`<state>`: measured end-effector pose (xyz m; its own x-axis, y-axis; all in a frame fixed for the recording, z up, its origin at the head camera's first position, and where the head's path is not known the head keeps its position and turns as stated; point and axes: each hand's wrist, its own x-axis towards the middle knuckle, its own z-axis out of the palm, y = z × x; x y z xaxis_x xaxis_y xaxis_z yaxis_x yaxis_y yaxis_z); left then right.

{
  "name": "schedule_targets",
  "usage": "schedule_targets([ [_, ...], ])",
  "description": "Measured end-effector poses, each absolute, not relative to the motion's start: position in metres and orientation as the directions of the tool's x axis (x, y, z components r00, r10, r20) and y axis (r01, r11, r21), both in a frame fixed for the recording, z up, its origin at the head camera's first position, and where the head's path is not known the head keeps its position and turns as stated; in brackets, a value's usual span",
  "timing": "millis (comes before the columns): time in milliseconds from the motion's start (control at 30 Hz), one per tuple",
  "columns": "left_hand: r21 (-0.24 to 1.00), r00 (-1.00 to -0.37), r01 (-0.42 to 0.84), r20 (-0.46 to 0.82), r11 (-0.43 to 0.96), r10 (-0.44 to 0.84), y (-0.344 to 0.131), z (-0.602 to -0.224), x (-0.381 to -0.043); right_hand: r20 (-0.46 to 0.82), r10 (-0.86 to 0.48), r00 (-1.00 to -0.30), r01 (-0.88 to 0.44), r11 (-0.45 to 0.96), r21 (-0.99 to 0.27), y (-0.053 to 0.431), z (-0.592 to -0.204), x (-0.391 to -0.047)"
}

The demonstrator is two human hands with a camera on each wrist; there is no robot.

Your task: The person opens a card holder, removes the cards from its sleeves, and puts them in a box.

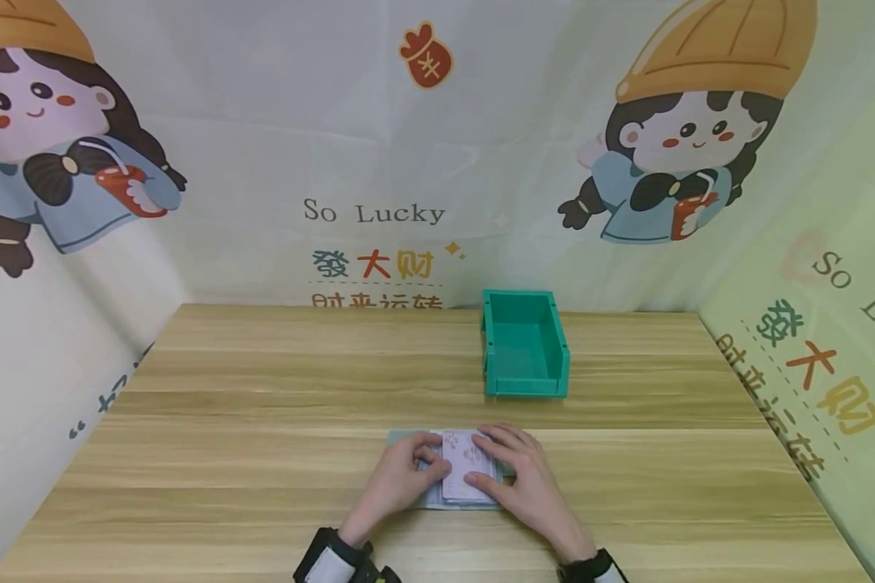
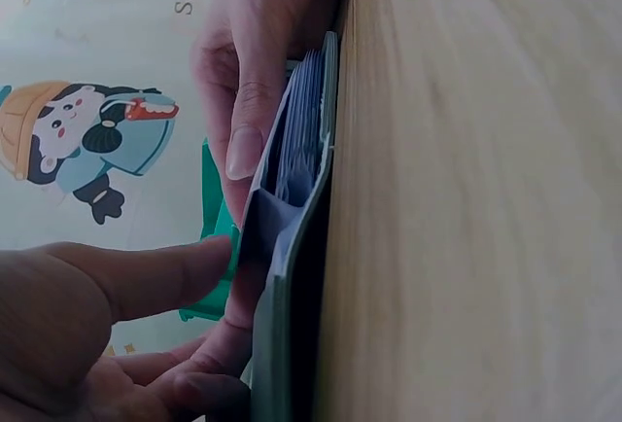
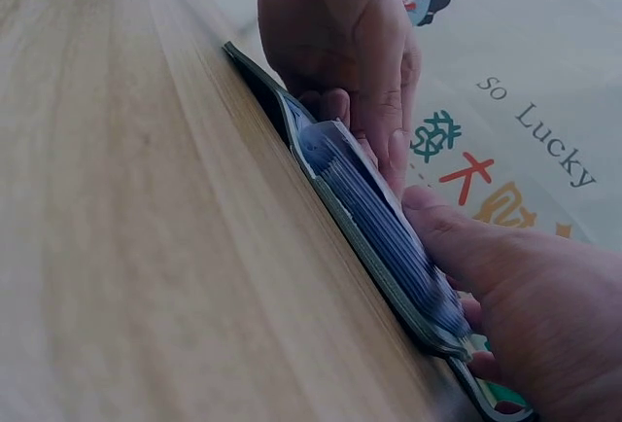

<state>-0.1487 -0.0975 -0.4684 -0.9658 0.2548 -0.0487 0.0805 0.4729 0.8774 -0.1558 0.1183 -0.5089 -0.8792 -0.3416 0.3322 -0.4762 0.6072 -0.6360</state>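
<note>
A small card holder (image 1: 468, 465) lies spread on the table, its top leaf white with pink print. Beneath its thick stack of clear sleeves (image 3: 374, 232) shows a green cover (image 2: 274, 334). From the left, my left hand (image 1: 404, 474) pinches the edge of the upper leaf between thumb and fingers, lifting it so a gap shows in the left wrist view. My right hand (image 1: 519, 474) rests over the right side, fingers spread along the far edge and thumb (image 3: 447, 223) straight on the top leaf.
Behind the hands, toward the back of the wooden table (image 1: 262, 389), stands a green open-front bin (image 1: 527, 387). A printed cloth backdrop (image 1: 262, 162) hangs along the back and both sides.
</note>
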Motion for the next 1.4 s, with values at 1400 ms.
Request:
schedule_targets([
  [1400, 0.94, -0.937, 0.037, -0.085, 0.34, 0.337, -0.122, -0.476, -0.162, 0.244, -0.332, -0.911, -0.403, 0.596, -0.694, 0.119, -0.504, -0.154],
])
